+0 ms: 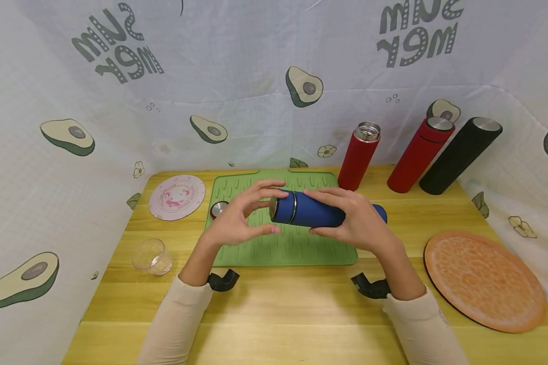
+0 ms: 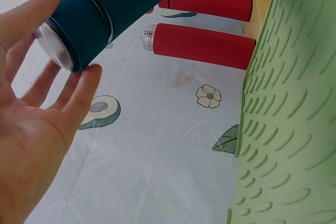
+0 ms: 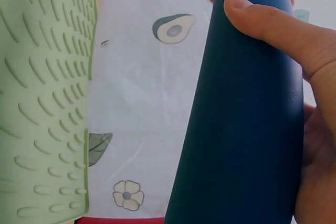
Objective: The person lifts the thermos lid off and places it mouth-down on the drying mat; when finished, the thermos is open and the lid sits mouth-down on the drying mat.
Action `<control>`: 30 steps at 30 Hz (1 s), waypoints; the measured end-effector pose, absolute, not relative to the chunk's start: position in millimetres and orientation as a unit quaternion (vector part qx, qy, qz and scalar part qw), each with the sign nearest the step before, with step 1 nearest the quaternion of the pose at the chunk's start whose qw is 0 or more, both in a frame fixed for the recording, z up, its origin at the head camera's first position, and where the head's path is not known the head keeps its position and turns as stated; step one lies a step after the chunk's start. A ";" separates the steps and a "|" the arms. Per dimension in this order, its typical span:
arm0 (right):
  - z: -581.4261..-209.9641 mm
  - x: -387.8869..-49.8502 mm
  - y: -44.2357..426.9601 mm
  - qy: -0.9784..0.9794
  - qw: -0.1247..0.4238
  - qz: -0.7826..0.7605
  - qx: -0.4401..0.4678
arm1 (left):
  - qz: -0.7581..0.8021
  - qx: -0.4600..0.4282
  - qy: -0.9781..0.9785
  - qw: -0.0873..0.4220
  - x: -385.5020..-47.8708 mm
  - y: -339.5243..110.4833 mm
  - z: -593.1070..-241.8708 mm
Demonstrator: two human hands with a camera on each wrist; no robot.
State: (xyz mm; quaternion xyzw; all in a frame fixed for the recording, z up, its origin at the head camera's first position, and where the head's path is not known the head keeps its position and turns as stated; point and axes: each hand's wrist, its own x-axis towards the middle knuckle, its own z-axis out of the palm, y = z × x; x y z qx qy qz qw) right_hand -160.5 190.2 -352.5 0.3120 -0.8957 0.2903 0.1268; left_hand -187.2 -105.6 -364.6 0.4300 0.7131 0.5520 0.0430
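A blue thermos flask (image 1: 319, 209) is held nearly level above the green mat, its capped end to the left. My right hand (image 1: 358, 218) grips its body, with the thumb (image 3: 268, 22) along the near side. At the capped end, my left hand (image 1: 239, 215) is spread loosely around the lid (image 2: 79, 30), thumb and fingers on opposite sides. In the head view a gap shows between its thumb and the lid; whether the fingertips touch the lid, I cannot tell. The blue lid sits on the flask.
An uncapped red flask (image 1: 358, 157), a capped red flask (image 1: 417, 157) and a black flask (image 1: 458, 157) stand at back right. A red-and-steel lid (image 1: 218, 208) lies on the green mat (image 1: 283, 253). Around are a glass (image 1: 152, 257), a pink round mat (image 1: 177, 197) and an orange round mat (image 1: 484, 281).
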 end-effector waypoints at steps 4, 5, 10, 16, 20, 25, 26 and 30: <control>-351.4 -160.1 188.6 -0.894 0.127 0.289 0.319 | 0.584 0.420 0.692 0.054 -187.5 -105.1 -364.6; -351.4 -160.3 188.3 -0.894 0.127 0.287 0.319 | 0.590 0.416 0.690 0.057 -187.9 -104.8 -364.8; -352.3 -161.3 188.1 -0.897 0.137 0.276 0.316 | 0.606 0.390 0.691 0.061 -189.5 -102.7 -365.2; -353.8 -162.6 187.6 -0.899 0.153 0.263 0.315 | 0.605 0.345 0.716 0.050 -188.9 -99.6 -366.5; -355.9 -163.7 186.3 -0.901 0.161 0.258 0.310 | 0.608 0.321 0.725 0.042 -188.7 -97.1 -368.1; -359.1 -164.9 183.6 -0.906 0.162 0.252 0.299 | 0.602 0.302 0.739 0.032 -187.9 -96.2 -369.2; -359.7 -165.0 183.1 -0.908 0.160 0.251 0.296 | 0.601 0.298 0.741 0.031 -187.6 -96.3 -369.6; -361.5 -164.9 182.0 -0.914 0.154 0.252 0.278 | 0.603 0.284 0.745 0.034 -187.8 -97.4 -371.7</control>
